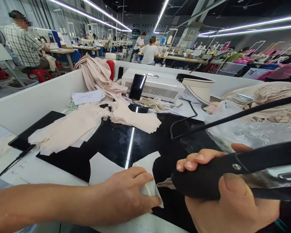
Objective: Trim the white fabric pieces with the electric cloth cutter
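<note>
My right hand [223, 200] is wrapped round the black handle of a corded cutting tool [232, 171], its metal tip [165, 184] pointing left at a small pale fabric piece [147, 168]. My left hand [126, 197] lies on that piece, fingers pressing it flat onto the glossy black work surface [116, 142]. A second pale cut piece [103, 168] lies just left of it. A heap of beige fabric pieces [87, 123] is spread over the far left of the surface.
A white machine box [157, 85] with a phone [137, 86] leaning on it stands at the back. White walls [34, 100] ring the table. A clear plastic bag [244, 129] and lace fabric [276, 97] lie right. Other people work at distant tables.
</note>
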